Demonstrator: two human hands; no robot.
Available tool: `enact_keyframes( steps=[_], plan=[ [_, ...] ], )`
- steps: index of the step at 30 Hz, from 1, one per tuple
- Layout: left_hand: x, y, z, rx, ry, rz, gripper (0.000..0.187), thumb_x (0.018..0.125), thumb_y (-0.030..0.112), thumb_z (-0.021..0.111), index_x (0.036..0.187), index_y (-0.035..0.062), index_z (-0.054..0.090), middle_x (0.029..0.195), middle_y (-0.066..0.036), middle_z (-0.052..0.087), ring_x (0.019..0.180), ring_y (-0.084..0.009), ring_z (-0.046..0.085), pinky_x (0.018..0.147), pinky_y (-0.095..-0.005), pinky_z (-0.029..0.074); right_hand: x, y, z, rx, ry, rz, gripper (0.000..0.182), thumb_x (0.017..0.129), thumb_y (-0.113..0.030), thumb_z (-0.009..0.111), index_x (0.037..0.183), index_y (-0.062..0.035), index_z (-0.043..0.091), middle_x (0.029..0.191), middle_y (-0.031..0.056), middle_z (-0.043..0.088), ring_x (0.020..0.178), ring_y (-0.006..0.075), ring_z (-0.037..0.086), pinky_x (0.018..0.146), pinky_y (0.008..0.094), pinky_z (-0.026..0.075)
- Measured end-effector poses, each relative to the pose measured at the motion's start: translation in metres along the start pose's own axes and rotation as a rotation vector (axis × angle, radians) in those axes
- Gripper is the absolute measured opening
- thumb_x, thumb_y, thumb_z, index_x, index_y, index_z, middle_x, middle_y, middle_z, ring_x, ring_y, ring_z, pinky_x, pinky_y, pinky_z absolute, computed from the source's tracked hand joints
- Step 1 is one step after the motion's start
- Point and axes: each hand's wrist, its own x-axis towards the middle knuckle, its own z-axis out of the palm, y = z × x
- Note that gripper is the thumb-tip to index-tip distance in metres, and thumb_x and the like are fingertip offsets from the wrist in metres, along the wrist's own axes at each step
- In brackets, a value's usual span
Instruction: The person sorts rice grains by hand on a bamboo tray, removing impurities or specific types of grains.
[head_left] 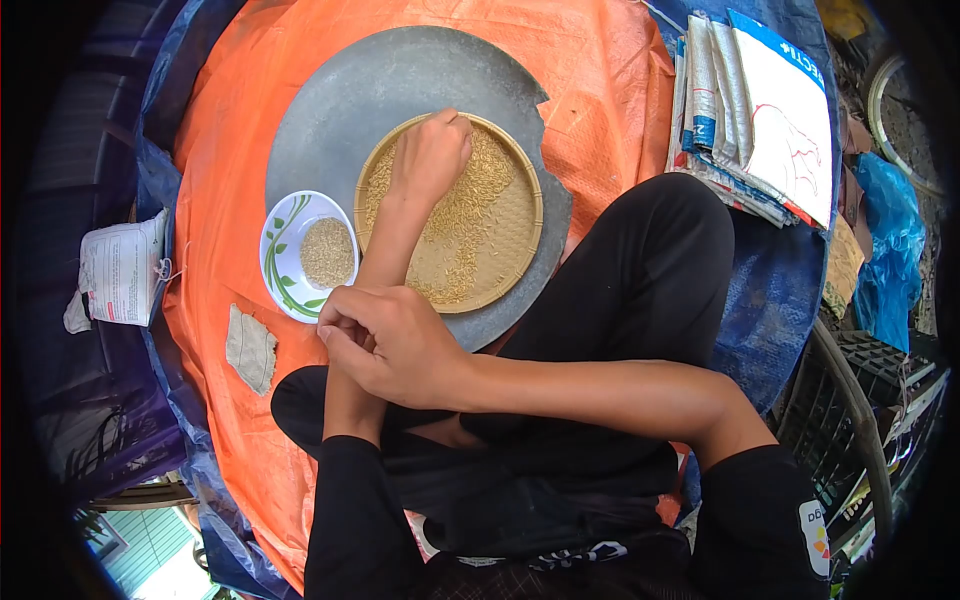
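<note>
A round woven tray [530, 255] holds a spread of golden, unhusked-looking grains [480, 180]. Over the far part of this tray is my left hand [434, 152], its fingers curled closed near the grains; whatever they hold is hidden. My right hand [385, 335] crosses over my left forearm, beside the near rim of a white bowl [283, 245] with a green leaf pattern. Its fingertips are pinched together, and anything between them is too small to make out. Paler grains [328, 252] lie in the bowl, left of the tray.
Tray and bowl rest on a grey round board [330, 110] with a broken right edge, on an orange tarp [225, 180]. A dry leaf [250, 348] lies at left. Folded sacks [770, 110] are stacked at right, near a blue plastic bag [890, 240] and a dark crate [840, 385].
</note>
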Motion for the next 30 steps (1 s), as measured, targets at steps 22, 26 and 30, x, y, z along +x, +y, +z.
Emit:
enact_keyframes(
  steps=[22,26,30],
  plan=[
    [-0.185,-0.053,-0.121,-0.11,0.268,-0.651,0.023,0.089,0.016,0.069,0.08,-0.0048,0.064,0.07,-0.013,0.062,0.06,-0.0217,0.058,0.058,-0.036,0.046,0.046,0.006,-0.036,0.266,0.251,0.069,0.016,0.096,-0.011,0.061,0.088,-0.0001,0.069,0.07,0.0011,0.063,0.065,0.0074,0.056,0.06,0.024,0.043],
    [-0.207,-0.05,-0.105,-0.044,0.247,-0.658,0.021,0.088,0.017,0.072,0.081,-0.003,0.069,0.074,-0.015,0.067,0.063,-0.0264,0.063,0.061,-0.0381,0.048,0.05,0.008,-0.046,0.18,0.249,0.133,0.019,0.097,-0.015,0.06,0.089,-0.0018,0.07,0.072,0.0019,0.063,0.068,0.008,0.056,0.068,0.0253,0.045],
    [-0.189,-0.009,-0.075,-0.284,0.172,-0.42,0.014,0.088,0.014,0.071,0.089,-0.0003,0.072,0.081,-0.014,0.07,0.073,-0.0307,0.068,0.068,-0.0411,0.053,0.053,0.012,-0.053,0.128,0.288,0.112,0.02,0.097,-0.017,0.06,0.089,-0.0013,0.071,0.069,0.0012,0.061,0.067,0.008,0.055,0.069,0.0252,0.044]
  ],
)
